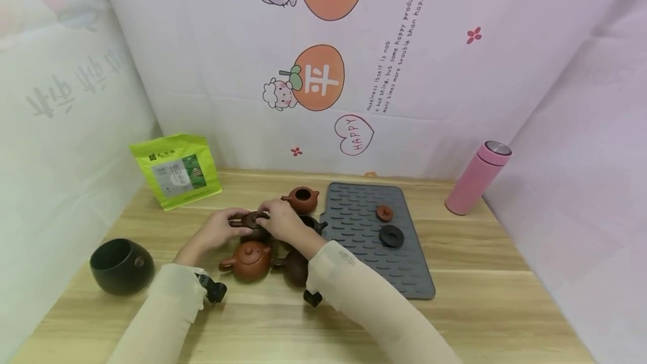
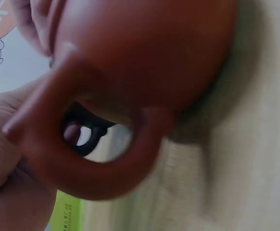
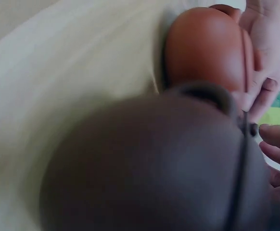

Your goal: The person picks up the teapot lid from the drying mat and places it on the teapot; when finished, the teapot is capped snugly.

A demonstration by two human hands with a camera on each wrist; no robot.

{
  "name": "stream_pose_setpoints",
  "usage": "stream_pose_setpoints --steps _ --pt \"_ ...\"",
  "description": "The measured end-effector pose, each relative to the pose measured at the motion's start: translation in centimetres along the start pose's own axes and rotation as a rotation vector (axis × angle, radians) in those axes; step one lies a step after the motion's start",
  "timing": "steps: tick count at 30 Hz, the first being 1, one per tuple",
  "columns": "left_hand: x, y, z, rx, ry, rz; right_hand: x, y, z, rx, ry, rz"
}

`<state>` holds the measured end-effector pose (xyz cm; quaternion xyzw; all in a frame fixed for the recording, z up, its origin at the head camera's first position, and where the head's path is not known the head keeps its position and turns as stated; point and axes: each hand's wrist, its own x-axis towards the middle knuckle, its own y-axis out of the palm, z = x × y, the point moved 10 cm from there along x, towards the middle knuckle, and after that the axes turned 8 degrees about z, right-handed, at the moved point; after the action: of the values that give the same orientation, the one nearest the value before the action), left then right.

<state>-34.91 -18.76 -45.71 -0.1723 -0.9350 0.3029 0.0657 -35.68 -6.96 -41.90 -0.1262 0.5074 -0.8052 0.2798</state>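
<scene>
Apparently both hands, left hand (image 1: 218,229) and right hand (image 1: 279,217), pinch the dark teapot (image 1: 254,224), probably at its lid; lifting it straight comes next.

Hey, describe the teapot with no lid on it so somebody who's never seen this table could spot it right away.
Start at the grey ridged mat on the wooden table. Just off the mat's far left corner stands a small reddish-brown teapot, behind the cluster of pots where the two hands work. Its round mouth gapes open and dark, and neither hand touches it, unlike the lidded orange-brown pot nearer the person.
</scene>
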Motion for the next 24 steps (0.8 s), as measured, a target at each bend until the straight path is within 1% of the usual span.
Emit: stream_pose_setpoints --steps 3,6,10,12,14,16,20,24 --pt "0.1 0.0 -0.7 0.025 -0.013 0.025 -1.1 -1.2 -0.9 0.026 -0.010 -0.017" --pt "0.2 0.0 -2.2 0.070 -0.019 0.016 -2.6 -2.5 -2.4 0.059 -0.017 -0.032" --pt "0.9 0.6 -5.3 0.099 0.057 -0.005 -4.8 -4.0 -5.3 0.093 0.018 -0.050" --pt "1.4 1.4 -6.7 0.098 0.101 0.014 -5.9 -4.6 -7.1 0.099 0.047 -0.067" --pt "1.9 2.2 -7.6 0.097 0.117 0.040 -7.0 -5.1 -8.7 0.099 0.072 -0.090" --pt "2.3 3.1 -8.2 0.102 0.121 0.069 -8.0 -5.4 -10.2 0.109 0.100 -0.107" --pt "3.0 4.7 -8.7 0.133 0.109 0.123 -10.0 -6.5 -12.7 0.121 0.146 -0.153" --pt "3.7 6.1 -9.0 0.170 0.121 0.162 -12.2 -7.7 -14.9 0.093 0.182 -0.206"
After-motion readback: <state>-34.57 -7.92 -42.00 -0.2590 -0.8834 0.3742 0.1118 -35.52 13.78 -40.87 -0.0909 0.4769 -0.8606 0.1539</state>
